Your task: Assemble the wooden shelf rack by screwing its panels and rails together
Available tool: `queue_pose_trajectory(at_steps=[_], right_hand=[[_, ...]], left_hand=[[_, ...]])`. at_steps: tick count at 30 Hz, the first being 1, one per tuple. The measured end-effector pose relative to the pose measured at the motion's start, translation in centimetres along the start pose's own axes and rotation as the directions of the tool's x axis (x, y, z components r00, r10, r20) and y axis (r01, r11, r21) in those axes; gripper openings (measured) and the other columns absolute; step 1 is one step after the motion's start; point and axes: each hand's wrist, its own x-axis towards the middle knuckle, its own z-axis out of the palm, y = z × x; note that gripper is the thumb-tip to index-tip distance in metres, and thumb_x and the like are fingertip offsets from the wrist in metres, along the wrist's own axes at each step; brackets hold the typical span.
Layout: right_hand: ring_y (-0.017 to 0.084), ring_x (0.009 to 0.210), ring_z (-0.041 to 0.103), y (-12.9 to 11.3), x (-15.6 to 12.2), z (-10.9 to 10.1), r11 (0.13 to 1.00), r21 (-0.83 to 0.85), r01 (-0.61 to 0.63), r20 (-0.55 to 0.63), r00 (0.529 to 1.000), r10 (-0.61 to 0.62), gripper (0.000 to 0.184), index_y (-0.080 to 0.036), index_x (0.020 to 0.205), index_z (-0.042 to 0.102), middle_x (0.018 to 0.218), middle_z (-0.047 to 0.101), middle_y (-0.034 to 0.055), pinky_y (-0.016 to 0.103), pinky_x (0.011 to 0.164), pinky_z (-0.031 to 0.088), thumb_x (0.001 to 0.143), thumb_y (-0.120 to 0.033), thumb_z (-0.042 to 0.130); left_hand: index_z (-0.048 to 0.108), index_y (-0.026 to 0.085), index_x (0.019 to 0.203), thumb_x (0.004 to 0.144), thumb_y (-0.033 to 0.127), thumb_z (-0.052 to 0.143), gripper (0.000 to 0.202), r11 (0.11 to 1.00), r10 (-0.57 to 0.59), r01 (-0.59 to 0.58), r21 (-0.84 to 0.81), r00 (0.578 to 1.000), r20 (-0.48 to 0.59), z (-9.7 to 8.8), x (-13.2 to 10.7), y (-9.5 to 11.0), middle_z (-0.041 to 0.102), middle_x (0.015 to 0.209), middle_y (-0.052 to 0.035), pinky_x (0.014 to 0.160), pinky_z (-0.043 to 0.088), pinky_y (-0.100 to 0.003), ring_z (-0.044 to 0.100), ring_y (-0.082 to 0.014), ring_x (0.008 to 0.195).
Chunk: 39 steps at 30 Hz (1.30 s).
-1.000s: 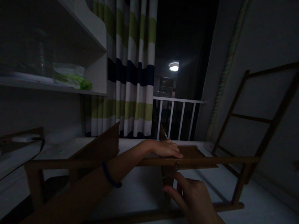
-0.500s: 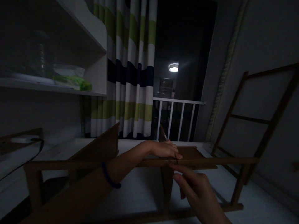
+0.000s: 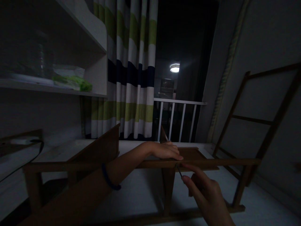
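Observation:
A long wooden rail (image 3: 150, 164) of a partly built wooden frame runs across in front of me. My left hand (image 3: 166, 150) lies over this rail from above, its fingers curled toward the far side and its thumb along the top. Just below and to the right, my right hand (image 3: 204, 188) has its thumb and index finger at a thin metal hex key (image 3: 179, 171). One end of the key meets the rail's near face, above an upright wooden board (image 3: 168, 191). The key's exact shape is hard to make out in the dim light.
A wooden panel (image 3: 98, 144) stands at the left, another panel (image 3: 190, 153) lies behind the rail. A ladder-like wooden frame (image 3: 252, 120) leans on the right wall. White shelf (image 3: 94, 72) upper left, striped curtain (image 3: 135, 94) and white railing (image 3: 180, 102) behind.
My right hand has shifted slightly right and down, its fingers spreading around the hex key, which now slants down to the right. My left hand has stayed on the rail.

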Motion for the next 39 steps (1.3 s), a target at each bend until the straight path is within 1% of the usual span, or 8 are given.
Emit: queue_pose_trajectory(at_steps=[6,13,19,23,26,31,36,39], right_hand=[[0.01,0.035,0.051,0.9,-1.1,0.3,0.973,-0.211,0.09,-0.023,0.995,-0.097,0.034,-0.02,0.099,0.051,0.046,0.052,-0.0078,0.018,0.038,0.038,0.085,-0.049,0.043],[0.011,0.036,0.056,1.4,-2.1,0.6,0.769,-0.511,0.384,0.154,0.921,-0.357,0.046,-0.014,0.095,0.057,0.046,0.058,-0.0036,0.019,0.035,0.038,0.087,-0.053,0.033],[0.013,0.034,0.055,-0.9,-1.6,1.8,0.679,-0.545,0.492,0.223,0.865,-0.449,0.06,-0.012,0.091,0.062,0.045,0.058,-0.0009,0.022,0.033,0.035,0.089,-0.054,0.019],[0.012,0.037,0.056,-2.7,-0.6,1.9,0.699,-0.46,0.548,0.258,0.836,-0.485,0.061,-0.012,0.098,0.06,0.049,0.061,-0.0005,0.022,0.035,0.035,0.09,-0.052,0.015],[0.011,0.038,0.056,-3.5,0.3,1.3,0.741,-0.411,0.532,0.256,0.847,-0.466,0.056,-0.01,0.108,0.055,0.051,0.061,-0.0012,0.022,0.037,0.037,0.092,-0.048,0.018],[0.012,0.042,0.057,-3.5,1.2,-0.2,0.801,-0.427,0.42,0.12,0.904,-0.41,0.045,-0.008,0.121,0.044,0.054,0.06,-0.0013,0.02,0.04,0.041,0.092,-0.038,0.027],[0.012,0.039,0.056,-1.4,0.1,-1.3,0.852,-0.447,0.274,0.018,0.955,-0.297,0.039,-0.014,0.12,0.043,0.049,0.058,-0.0041,0.02,0.037,0.038,0.091,-0.037,0.032],[0.012,0.038,0.057,0.2,-1.3,-1.0,0.846,-0.472,0.249,0.063,0.966,-0.249,0.033,-0.016,0.113,0.047,0.047,0.058,-0.0053,0.019,0.038,0.039,0.091,-0.037,0.034]], left_hand=[[0.049,0.016,0.076,0.085,0.039,0.024,0.035,1.0,-0.024,0.024,-0.003,1.0,0.009,-0.1,-0.1,0.1,0.045,0.092,-0.0033,0.097,0.022,-0.034,0.036,-0.0186,0.099],[0.05,0.017,0.073,0.086,0.035,0.027,0.033,1.0,0.021,-0.021,0.021,1.0,-0.014,0.1,0.1,-0.2,0.046,0.088,-0.0019,0.097,0.023,-0.033,0.037,-0.0169,0.094],[0.048,0.016,0.073,0.087,0.035,0.026,0.032,0.999,0.021,-0.021,0.025,1.0,-0.001,0.0,0.1,-0.1,0.046,0.088,-0.0023,0.096,0.023,-0.032,0.037,-0.0171,0.095],[0.048,0.017,0.072,0.087,0.034,0.026,0.031,0.998,0.046,-0.046,0.035,0.999,-0.006,0.1,0.2,-0.3,0.046,0.087,-0.0023,0.097,0.022,-0.032,0.037,-0.0168,0.095],[0.048,0.017,0.071,0.087,0.034,0.027,0.032,0.998,0.067,-0.066,0.02,0.997,-0.029,0.3,0.3,-0.6,0.046,0.085,-0.0018,0.097,0.022,-0.032,0.038,-0.0162,0.094],[0.05,0.018,0.075,0.083,0.027,0.03,0.024,0.995,0.089,-0.088,0.037,0.995,-0.037,0.4,0.3,-0.7,0.048,0.087,-0.0012,0.096,0.023,-0.029,0.038,-0.0156,0.094],[0.052,0.016,0.078,0.085,0.031,0.025,0.031,0.998,0.053,-0.053,0.035,0.999,-0.004,0.1,0.0,-0.1,0.047,0.09,-0.0032,0.096,0.023,-0.03,0.038,-0.0173,0.097],[0.05,0.016,0.076,0.085,0.035,0.026,0.033,1.0,0.004,-0.004,0.027,1.0,-0.001,-0.1,-0.1,0.2,0.046,0.09,-0.0035,0.096,0.022,-0.031,0.037,-0.0178,0.098]])
